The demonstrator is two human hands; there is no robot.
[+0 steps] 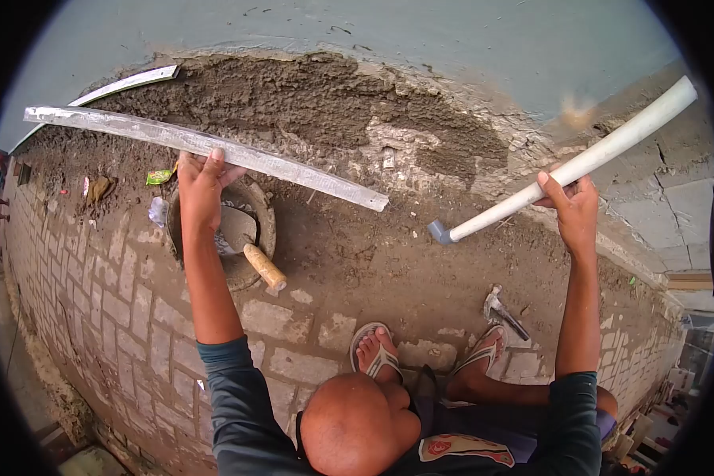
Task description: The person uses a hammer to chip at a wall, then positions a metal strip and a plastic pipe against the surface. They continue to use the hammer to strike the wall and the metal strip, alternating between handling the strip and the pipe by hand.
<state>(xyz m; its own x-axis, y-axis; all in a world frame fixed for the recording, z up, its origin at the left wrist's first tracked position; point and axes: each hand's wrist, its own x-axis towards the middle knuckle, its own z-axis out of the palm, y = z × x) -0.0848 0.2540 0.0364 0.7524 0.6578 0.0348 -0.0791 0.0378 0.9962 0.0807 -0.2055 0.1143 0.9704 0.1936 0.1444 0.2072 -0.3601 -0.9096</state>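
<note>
My left hand (pixel 202 186) is closed round the lower edge of a long metal straightedge bar (pixel 293 168), smeared with dried mortar and held slantwise before the wall. In my right hand (pixel 570 202) is a white PVC pipe (pixel 635 127) with a grey elbow fitting (pixel 439 232) on its lower end. Below my left hand stands a round bucket (pixel 268 226), partly hidden by my forearm. A trowel with a wooden handle (pixel 263 266) rests in it, handle over the rim.
Rough wet mortar (pixel 309 103) covers the wall's lower part, under grey paint (pixel 452 32). A hammer (pixel 506 313) lies by my right foot on the paving blocks (pixel 301 365). Another long strip (pixel 127 82) leans at left, near a green wrapper (pixel 161 174).
</note>
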